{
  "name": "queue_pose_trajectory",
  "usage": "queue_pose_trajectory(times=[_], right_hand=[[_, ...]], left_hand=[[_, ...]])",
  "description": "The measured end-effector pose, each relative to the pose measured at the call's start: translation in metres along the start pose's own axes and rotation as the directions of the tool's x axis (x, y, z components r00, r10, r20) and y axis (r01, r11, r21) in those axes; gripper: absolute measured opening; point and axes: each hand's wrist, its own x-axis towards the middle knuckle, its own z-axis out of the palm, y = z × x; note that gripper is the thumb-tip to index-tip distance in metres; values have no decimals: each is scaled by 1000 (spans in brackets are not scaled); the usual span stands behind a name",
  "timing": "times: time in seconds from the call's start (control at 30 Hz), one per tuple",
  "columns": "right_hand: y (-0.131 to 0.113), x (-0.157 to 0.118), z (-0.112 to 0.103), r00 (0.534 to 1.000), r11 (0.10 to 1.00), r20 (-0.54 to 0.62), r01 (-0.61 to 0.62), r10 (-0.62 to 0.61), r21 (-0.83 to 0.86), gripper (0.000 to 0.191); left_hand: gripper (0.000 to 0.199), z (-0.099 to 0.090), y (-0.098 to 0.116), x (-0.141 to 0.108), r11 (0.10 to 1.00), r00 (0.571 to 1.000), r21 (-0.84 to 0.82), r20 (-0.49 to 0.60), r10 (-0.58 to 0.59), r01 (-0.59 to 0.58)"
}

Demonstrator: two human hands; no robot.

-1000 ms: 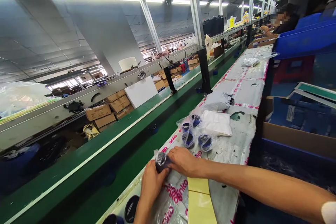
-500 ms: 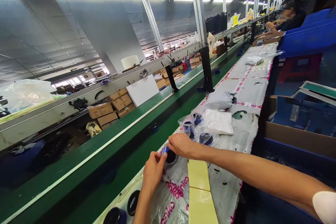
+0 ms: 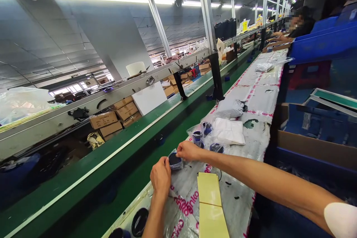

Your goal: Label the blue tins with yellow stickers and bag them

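Green conveyor belt: runs along the left of the bench, with stacked cardboard cartons beyond it.

Dark round lids: lie at the bottom edge of the view, cut off by the frame.

Left hand: fingers curl closed against the bag's left side, partly hiding it.

Small dark round item: sits in a clear plastic bag between both hands, just above the bench; its blue rim is hard to make out through the film.

Right hand: fingertips are bunched at the bag's upper edge; whether they grip it, I cannot tell.

Yellow label sheets: lie flat on the printed plastic bench cover, just below the right forearm.

Other bagged items: huddle beside a white packet, partly overlapping.

Blue bin: stands at the far right, its end cut off, above an open cardboard box.

Co-worker's hands: work farther along, small and unclear.
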Motion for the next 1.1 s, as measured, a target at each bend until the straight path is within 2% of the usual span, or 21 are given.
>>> queue_pose_trajectory(times=[0.1,0.2,0.3,0.37,0.43,0.5,0.6,0.7,0.83,1.0,1.1], right_hand=[[0,-1,-11,999,999,-42,30,-31,-13,18],[-4,-11,-17,987,993,-109,110,-115,-52,22],[-11,-27,-9,964,965,-75,248,-254,-86,27],[-15,-34,1,949,944,-35,308,-313,-117,38],[-18,-36,10,942,932,-4,330,-334,-150,42],[-19,-34,15,944,928,18,327,-329,-177,34],[-22,-28,13,951,929,47,309,-306,-204,22],[-26,-26,6,942,918,92,335,-322,-211,19],[-23,-26,-3,905,888,184,417,-385,-194,19],[-13,-27,-14,896,855,227,436,-382,-283,30],[-10,-30,-20,900,819,227,434,-372,-375,17]], left_hand=[[27,-3,1,-2,999,1000,50,-12,2,-2],[27,-7,2,-4,998,1000,61,-11,22,-21],[30,-7,2,-6,997,998,65,-41,53,-51],[32,-7,2,-8,991,992,70,-50,114,-111],[34,-7,-1,-11,976,979,80,-9,206,-204],[36,-7,-4,-14,952,956,95,62,285,-290],[31,-10,-9,-15,925,932,138,136,337,-354],[16,-16,-10,-12,908,922,192,183,340,-373],[6,-24,-7,-12,906,924,232,234,302,-355],[5,-31,-8,-17,920,934,224,236,269,-322],[8,-35,-10,-20,935,945,196,201,257,-296]])
